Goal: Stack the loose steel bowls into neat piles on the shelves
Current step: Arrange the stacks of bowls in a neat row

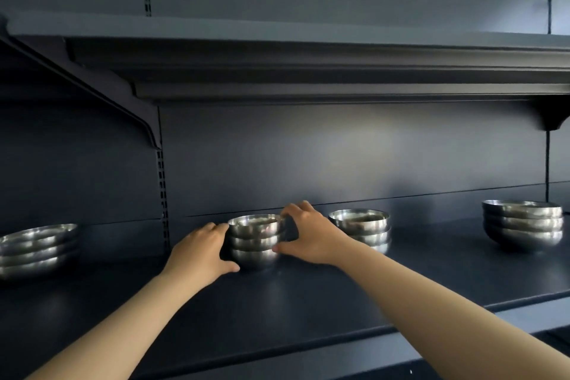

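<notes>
On the dark shelf (308, 302), the landmark is the middle pile (256, 241), three steel bowls nested one in another. Far to its left, past the slotted upright (162, 194), sits a pile of shallower bowls, the left pile (37, 248). The left hand (200, 251) cups the middle pile's left side: fingers spread wide from the thumb, fingertips touching the top bowl's rim, thumb lying low by the bottom bowl's base. The right hand (303, 236) cups the pile's right side the same way, fingers curled over the top rim, thumb tip pressing the lowest bowl's wall, a wide gap between thumb and fingers. Just right of the middle pile, partly behind the right hand, stands a second pile (364, 225). Well apart, farther right, is a third pile (522, 225) of larger bowls. An upper shelf (308, 71) hangs above them all.
</notes>
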